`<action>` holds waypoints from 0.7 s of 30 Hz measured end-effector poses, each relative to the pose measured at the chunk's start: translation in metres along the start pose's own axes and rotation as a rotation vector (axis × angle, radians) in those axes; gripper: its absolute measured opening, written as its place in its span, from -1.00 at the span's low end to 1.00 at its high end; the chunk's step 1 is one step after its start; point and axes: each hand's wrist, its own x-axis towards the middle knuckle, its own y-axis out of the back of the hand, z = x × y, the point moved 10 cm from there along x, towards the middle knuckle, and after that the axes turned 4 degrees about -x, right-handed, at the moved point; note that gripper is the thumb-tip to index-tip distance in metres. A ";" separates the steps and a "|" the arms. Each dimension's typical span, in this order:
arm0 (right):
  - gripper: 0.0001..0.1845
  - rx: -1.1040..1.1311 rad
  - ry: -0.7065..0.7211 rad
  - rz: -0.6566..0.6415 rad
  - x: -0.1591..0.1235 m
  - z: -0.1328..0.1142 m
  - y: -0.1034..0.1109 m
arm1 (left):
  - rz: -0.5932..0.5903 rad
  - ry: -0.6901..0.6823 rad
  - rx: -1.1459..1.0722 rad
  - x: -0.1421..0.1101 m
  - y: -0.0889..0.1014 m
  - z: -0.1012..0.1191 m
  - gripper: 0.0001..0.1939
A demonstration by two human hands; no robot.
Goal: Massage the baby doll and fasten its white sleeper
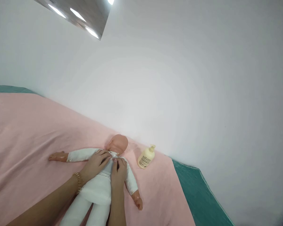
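Observation:
A baby doll (101, 188) in white clothes lies on its back on a pink cloth (25, 144), bald head toward the wall and arms spread. My left hand (95, 163), a gold bracelet on its wrist, rests on the doll's chest with fingertips pinching the white fabric near the collar. My right hand (119, 171) lies on the chest beside it, fingers closed on the same fabric just under the doll's chin. The two hands almost touch at the neckline.
A cream pump bottle (146, 157) lies on the pink cloth to the right of the doll's head. A teal mattress (198, 194) shows beyond the cloth's right edge. A white wall (179, 78) runs close behind the doll.

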 end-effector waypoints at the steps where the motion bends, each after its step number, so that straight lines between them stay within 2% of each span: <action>1: -0.74 0.014 0.014 0.013 -0.001 -0.001 0.001 | 0.014 -0.007 0.002 -0.001 0.001 0.000 -0.67; 13: -0.70 -0.137 0.003 -0.037 0.003 0.003 -0.008 | -0.045 0.048 0.036 0.002 -0.004 -0.001 -0.65; 21: -0.67 -0.087 0.085 0.023 -0.002 -0.003 -0.001 | 0.045 0.009 0.053 -0.002 -0.003 -0.006 -0.67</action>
